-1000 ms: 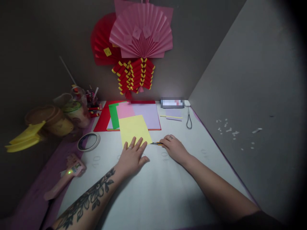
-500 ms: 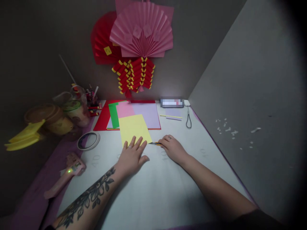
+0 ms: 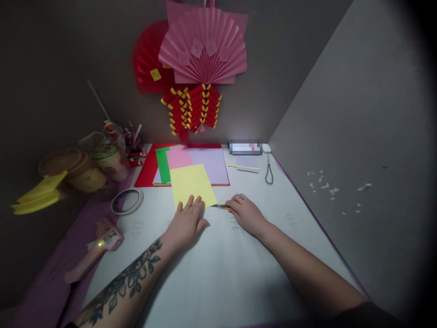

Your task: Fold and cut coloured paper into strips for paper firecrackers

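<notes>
From the head camera, looking down on a white table (image 3: 218,273) tucked into a grey corner. The left hand (image 3: 187,222) lies flat, palm down, fingers spread and holding nothing, its fingertips pressing on the near edge of a yellow sheet (image 3: 191,184). That sheet lies in the middle of the table, its far end overlapping a stack of coloured paper (image 3: 205,164) with red, green, pink and lilac showing. The tattooed left forearm runs in from the lower left.

Over on the right, the right hand (image 3: 247,213) rests on the table just beside the yellow sheet's near right corner. Its fingers are curled around a small yellow-and-black cutter (image 3: 223,206), whose tip points left and sits right at that corner; whether it touches the paper, I cannot tell.

Round the edges now. A roll of tape (image 3: 127,201) lies flat left of the yellow sheet, and nearer the camera a pink glue gun (image 3: 93,253) rests with a green light glowing. Further left stand cups and jars (image 3: 102,157), blurred. On the far wall hang a pink paper fan (image 3: 205,45), a red fan (image 3: 146,59) behind it, and strings of red-and-yellow paper firecrackers (image 3: 193,109) below. A grey cord loop (image 3: 269,175) lies near the far right edge.
</notes>
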Action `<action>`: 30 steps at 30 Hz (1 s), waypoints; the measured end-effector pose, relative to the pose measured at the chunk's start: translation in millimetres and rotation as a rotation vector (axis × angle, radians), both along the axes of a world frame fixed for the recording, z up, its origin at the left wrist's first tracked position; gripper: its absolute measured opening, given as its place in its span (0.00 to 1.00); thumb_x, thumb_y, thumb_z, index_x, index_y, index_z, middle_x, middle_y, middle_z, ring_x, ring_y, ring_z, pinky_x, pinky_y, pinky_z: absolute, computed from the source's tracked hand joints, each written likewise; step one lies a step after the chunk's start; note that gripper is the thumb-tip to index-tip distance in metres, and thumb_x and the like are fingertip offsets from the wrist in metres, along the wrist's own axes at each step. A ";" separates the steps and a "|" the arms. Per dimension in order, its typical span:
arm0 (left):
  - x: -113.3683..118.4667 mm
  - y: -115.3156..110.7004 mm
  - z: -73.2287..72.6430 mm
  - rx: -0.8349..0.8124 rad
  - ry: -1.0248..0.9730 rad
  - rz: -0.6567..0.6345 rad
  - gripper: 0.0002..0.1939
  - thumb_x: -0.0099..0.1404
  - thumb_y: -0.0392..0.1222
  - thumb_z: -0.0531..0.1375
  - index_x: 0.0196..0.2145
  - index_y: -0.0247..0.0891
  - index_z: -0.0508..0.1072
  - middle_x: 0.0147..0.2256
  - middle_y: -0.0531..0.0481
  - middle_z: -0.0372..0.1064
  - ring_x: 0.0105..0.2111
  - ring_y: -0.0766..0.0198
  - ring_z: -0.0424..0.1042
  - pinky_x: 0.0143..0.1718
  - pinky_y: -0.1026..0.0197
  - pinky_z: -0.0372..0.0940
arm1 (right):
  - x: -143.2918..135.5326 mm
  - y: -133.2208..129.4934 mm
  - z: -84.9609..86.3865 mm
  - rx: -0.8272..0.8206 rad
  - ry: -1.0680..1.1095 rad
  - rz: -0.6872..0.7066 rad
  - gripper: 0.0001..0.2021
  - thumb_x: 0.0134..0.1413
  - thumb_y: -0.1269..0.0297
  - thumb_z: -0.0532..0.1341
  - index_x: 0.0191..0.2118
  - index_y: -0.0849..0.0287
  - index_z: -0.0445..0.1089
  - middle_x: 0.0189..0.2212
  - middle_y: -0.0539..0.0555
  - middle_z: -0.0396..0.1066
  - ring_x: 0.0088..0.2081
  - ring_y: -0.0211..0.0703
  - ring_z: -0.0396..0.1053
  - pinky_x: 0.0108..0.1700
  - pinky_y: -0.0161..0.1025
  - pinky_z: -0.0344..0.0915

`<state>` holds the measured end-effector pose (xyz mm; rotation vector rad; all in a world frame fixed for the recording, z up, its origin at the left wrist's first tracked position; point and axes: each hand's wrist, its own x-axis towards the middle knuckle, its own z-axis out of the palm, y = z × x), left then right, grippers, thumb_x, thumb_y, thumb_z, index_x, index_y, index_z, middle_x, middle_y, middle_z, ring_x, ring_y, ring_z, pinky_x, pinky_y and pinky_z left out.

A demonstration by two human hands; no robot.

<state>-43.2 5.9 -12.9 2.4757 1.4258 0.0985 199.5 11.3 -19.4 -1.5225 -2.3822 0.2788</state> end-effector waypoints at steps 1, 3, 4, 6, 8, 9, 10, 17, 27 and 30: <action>-1.7 1.5 2.2 0.009 -0.024 0.013 0.25 0.69 0.44 0.45 0.62 0.36 0.55 0.63 0.40 0.53 0.65 0.50 0.45 0.60 0.42 0.49 | 0.0 0.1 0.1 0.000 0.005 0.002 0.09 0.60 0.72 0.56 0.42 0.57 0.71 0.36 0.55 0.68 0.43 0.45 0.62 0.45 0.41 0.64; -5.4 4.8 8.1 0.053 -0.043 0.038 0.20 0.69 0.38 0.45 0.54 0.35 0.65 0.55 0.40 0.64 0.58 0.53 0.59 0.56 0.49 0.56 | 0.2 0.3 -0.2 0.001 0.016 0.007 0.09 0.60 0.72 0.56 0.42 0.57 0.71 0.36 0.55 0.68 0.43 0.45 0.62 0.45 0.41 0.64; -7.3 6.4 11.5 0.083 -0.030 0.053 0.18 0.68 0.37 0.45 0.49 0.36 0.70 0.50 0.40 0.69 0.53 0.54 0.64 0.53 0.52 0.59 | 0.4 0.4 -0.6 0.002 0.019 0.011 0.09 0.60 0.72 0.55 0.42 0.57 0.71 0.36 0.55 0.68 0.43 0.45 0.62 0.45 0.41 0.64; -10.5 8.8 17.9 0.135 0.027 0.091 0.15 0.68 0.38 0.47 0.40 0.38 0.73 0.40 0.42 0.72 0.44 0.54 0.68 0.46 0.54 0.63 | 0.8 0.5 -1.9 0.010 0.023 0.012 0.09 0.60 0.72 0.55 0.42 0.57 0.71 0.37 0.56 0.68 0.43 0.45 0.62 0.44 0.41 0.64; -12.6 10.1 22.6 0.159 0.082 0.154 0.14 0.68 0.40 0.48 0.37 0.39 0.73 0.36 0.44 0.71 0.40 0.54 0.69 0.40 0.56 0.63 | 1.0 0.9 -3.3 0.024 0.024 0.007 0.09 0.60 0.72 0.55 0.42 0.56 0.71 0.37 0.55 0.68 0.43 0.45 0.62 0.44 0.41 0.64; -13.2 10.3 24.1 0.157 0.097 0.188 0.14 0.68 0.41 0.48 0.37 0.39 0.73 0.36 0.44 0.71 0.40 0.55 0.69 0.39 0.57 0.63 | 0.9 1.4 -3.8 0.031 0.023 0.004 0.09 0.60 0.72 0.55 0.42 0.56 0.71 0.37 0.55 0.68 0.43 0.45 0.62 0.44 0.41 0.64; -13.3 10.3 25.1 0.144 0.105 0.214 0.14 0.68 0.42 0.47 0.37 0.39 0.73 0.36 0.45 0.70 0.39 0.56 0.69 0.37 0.58 0.63 | 0.8 2.1 -4.1 0.038 0.022 0.003 0.09 0.60 0.72 0.56 0.42 0.56 0.71 0.37 0.55 0.68 0.43 0.45 0.62 0.44 0.41 0.63; -8.9 8.3 22.4 -0.024 -0.003 0.194 0.13 0.67 0.40 0.48 0.34 0.38 0.71 0.33 0.47 0.71 0.34 0.61 0.71 0.34 0.62 0.61 | 0.2 9.9 0.4 0.039 0.013 -0.026 0.09 0.59 0.72 0.57 0.41 0.55 0.72 0.38 0.54 0.69 0.43 0.44 0.63 0.44 0.39 0.61; -24.3 10.8 26.4 -0.048 0.021 -0.103 0.21 0.69 0.43 0.45 0.53 0.59 0.68 0.38 0.50 0.68 0.36 0.60 0.69 0.34 0.62 0.59 | 3.0 13.2 -2.9 0.053 0.004 -0.024 0.09 0.59 0.71 0.58 0.42 0.52 0.73 0.39 0.54 0.70 0.44 0.45 0.63 0.38 0.39 0.59; -27.1 11.1 29.8 -0.074 0.011 -0.138 0.22 0.69 0.42 0.44 0.56 0.57 0.66 0.40 0.49 0.68 0.37 0.60 0.68 0.36 0.62 0.60 | 2.0 14.7 -2.6 0.056 0.005 -0.015 0.10 0.59 0.71 0.58 0.42 0.52 0.73 0.39 0.54 0.69 0.44 0.45 0.63 0.39 0.39 0.59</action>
